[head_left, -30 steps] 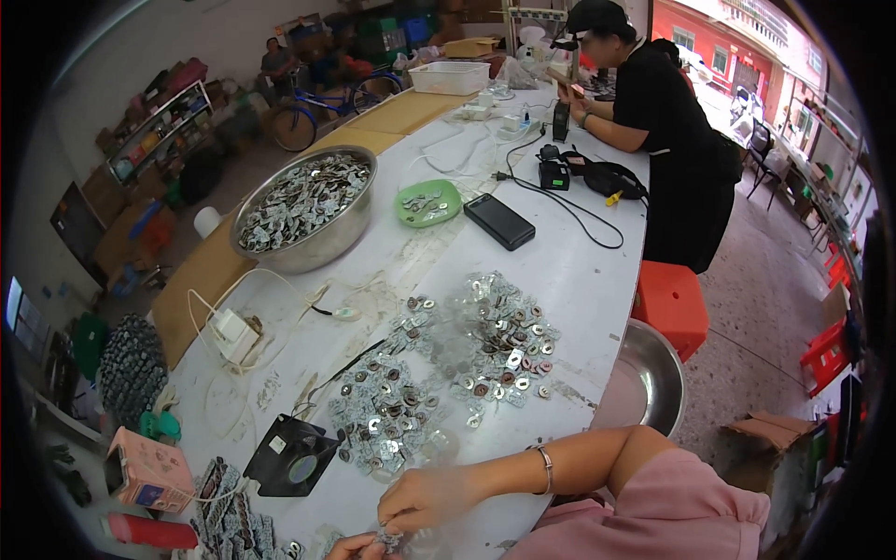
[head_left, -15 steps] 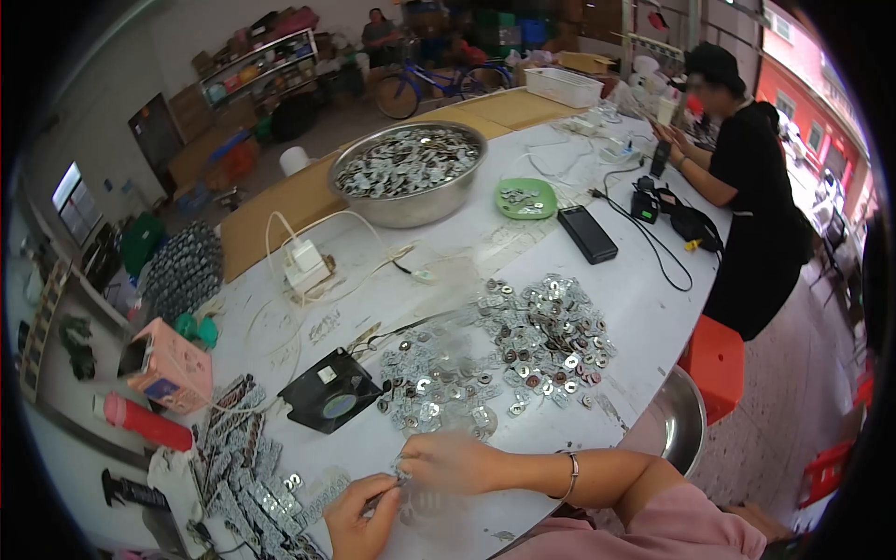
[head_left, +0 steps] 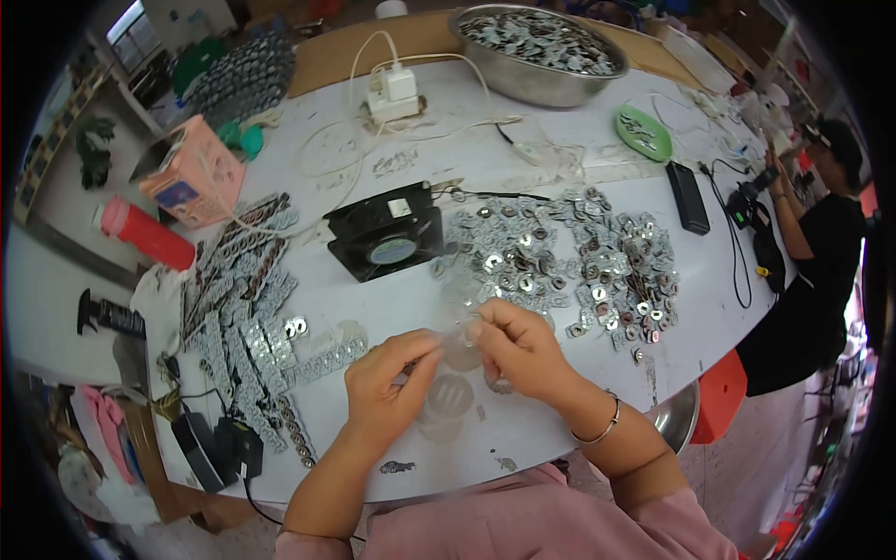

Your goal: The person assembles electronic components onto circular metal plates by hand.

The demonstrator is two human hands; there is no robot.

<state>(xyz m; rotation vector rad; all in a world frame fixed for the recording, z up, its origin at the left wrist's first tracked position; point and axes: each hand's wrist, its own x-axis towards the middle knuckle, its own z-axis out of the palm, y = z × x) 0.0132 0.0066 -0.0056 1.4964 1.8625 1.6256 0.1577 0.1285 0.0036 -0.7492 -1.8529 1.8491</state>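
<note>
My left hand [head_left: 387, 378] is above the near part of the table, its thumb and fingertips pressed together. Opposite it, my right hand [head_left: 525, 353] is closed in a pinch, wearing a bracelet [head_left: 602, 425] at the wrist. Something small and pale between the fingertips is too blurred to name. Just beyond the hands lie a pile of small silvery metal pieces [head_left: 513, 257] with round centres and, right of it, a second pile of such pieces [head_left: 625, 271]. Rows of linked metal strips [head_left: 247, 322] lie to the left.
A black fan [head_left: 387, 233] stands beyond my left hand. Around the table are a white plug adapter [head_left: 397, 89] with cords, a metal basin [head_left: 546, 79] heaped with pieces, a green dish [head_left: 644, 133], a black power bank [head_left: 688, 198] and a red bottle [head_left: 147, 233]. A person [head_left: 817, 252] stands at the right.
The view has swung, so the table's things sit higher and further right. My hands, close together before, now have a small gap between their fingertips.
</note>
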